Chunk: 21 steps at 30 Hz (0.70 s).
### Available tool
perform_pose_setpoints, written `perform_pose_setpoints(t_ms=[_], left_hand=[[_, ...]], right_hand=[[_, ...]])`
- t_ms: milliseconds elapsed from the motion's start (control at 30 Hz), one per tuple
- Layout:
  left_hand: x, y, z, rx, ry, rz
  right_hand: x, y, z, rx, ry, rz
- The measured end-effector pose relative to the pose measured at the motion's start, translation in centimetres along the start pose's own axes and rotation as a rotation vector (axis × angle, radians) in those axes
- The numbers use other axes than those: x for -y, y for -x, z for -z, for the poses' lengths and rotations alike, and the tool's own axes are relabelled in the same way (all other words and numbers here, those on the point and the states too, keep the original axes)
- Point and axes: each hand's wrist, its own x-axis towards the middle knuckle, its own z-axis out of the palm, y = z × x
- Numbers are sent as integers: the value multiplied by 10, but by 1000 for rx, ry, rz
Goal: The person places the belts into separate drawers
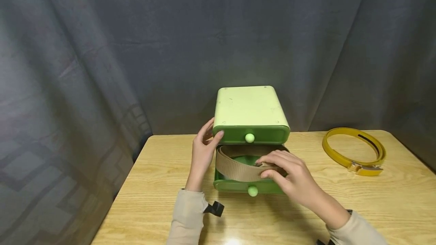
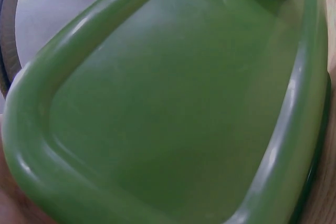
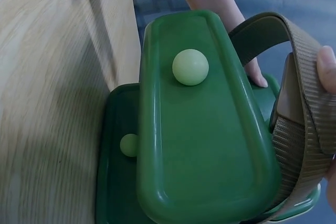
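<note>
A green cabinet (image 1: 250,105) with a pale top stands on the table, its second drawer (image 1: 235,186) pulled out. In that drawer sits a coiled tan ribbed belt (image 1: 238,170), standing above the drawer's front. My right hand (image 1: 289,171) pinches the belt at its right side between thumb and fingers; a buckle plate (image 3: 291,93) shows inside the coil in the right wrist view. My left hand (image 1: 204,150) rests at the cabinet's left side, its fingers along the wall and its thumb on the closed top drawer's front (image 1: 235,134).
A yellow coiled belt (image 1: 332,150) with a metal buckle lies on the wooden table (image 1: 163,184) at the right. Below the pulled-out drawer, a lower drawer's knob (image 3: 129,145) shows in the right wrist view. A dark grey curtain (image 1: 190,48) hangs behind the table.
</note>
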Motion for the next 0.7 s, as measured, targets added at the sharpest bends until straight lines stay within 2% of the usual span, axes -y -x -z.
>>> perform_pose_setpoints(t_ms=[433,700], left_hand=[[0,0,-1,-2,3,-1],[1,0,0,0,6,-10]], right_hand=[[-14,4,-2,51,-52,-9],[-26,13,0,94,-87,-89]])
